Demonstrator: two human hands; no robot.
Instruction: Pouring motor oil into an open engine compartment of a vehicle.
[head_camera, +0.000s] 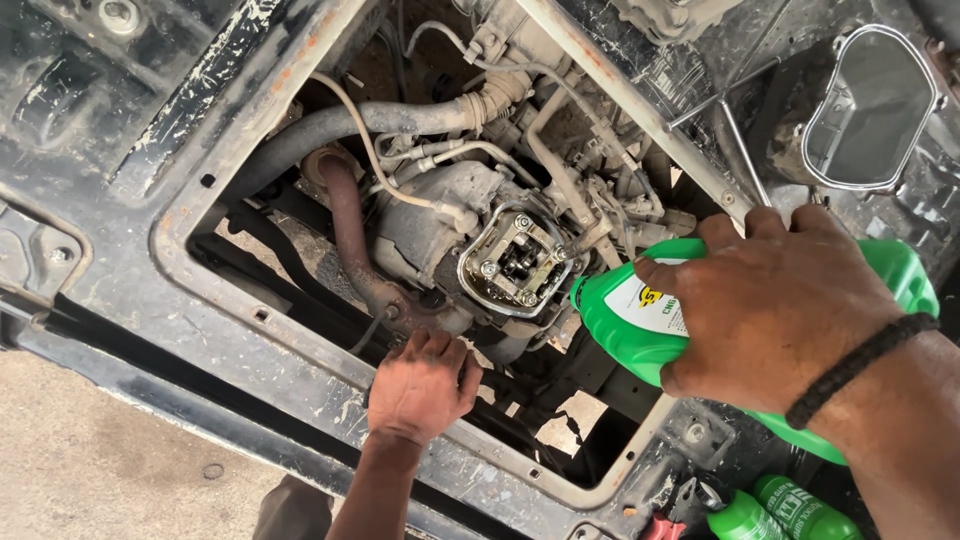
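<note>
My right hand grips a green plastic oil bottle with a white and yellow label. The bottle is tipped on its side, and its neck points left at the open valve housing of a dirty engine, where bolts and rocker parts show. My left hand lies palm down on the engine's lower edge just below that housing. Its fingertips curl out of sight under the metal, so I cannot see whether it holds anything. A black braided band sits on my right wrist.
The engine sits in a rectangular opening of a scratched black metal frame. A rusty pipe and grey hoses run on the left. A removed grey cover and a T-handle wrench lie at top right. Two green bottles lie at bottom right.
</note>
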